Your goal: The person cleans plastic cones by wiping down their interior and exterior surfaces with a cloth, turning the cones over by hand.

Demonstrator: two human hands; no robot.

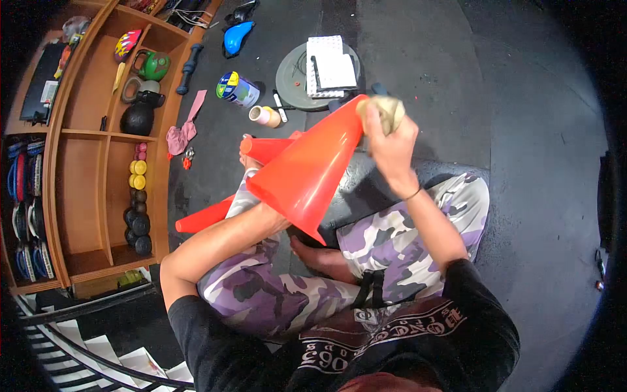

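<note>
An orange cone (307, 166) lies tilted above my lap, its narrow tip up and to the right. My right hand (392, 140) grips a pale yellowish cloth (385, 112) against that tip. My left forearm reaches to the cone's wide end; my left hand (273, 217) is mostly hidden behind or inside it, fingers out of sight. Two more orange cones, one behind the held cone (264, 149) and one by my left forearm (206, 215), lie on their sides near my leg.
A round grey disc (290, 81) bears a notebook (333, 68). Nearby are a can (237, 89), a tape roll (264, 116), a pink cloth (181, 137) and a blue object (238, 38). Wooden shelves (85, 189) with weights stand at the left, above a black railing (85, 302).
</note>
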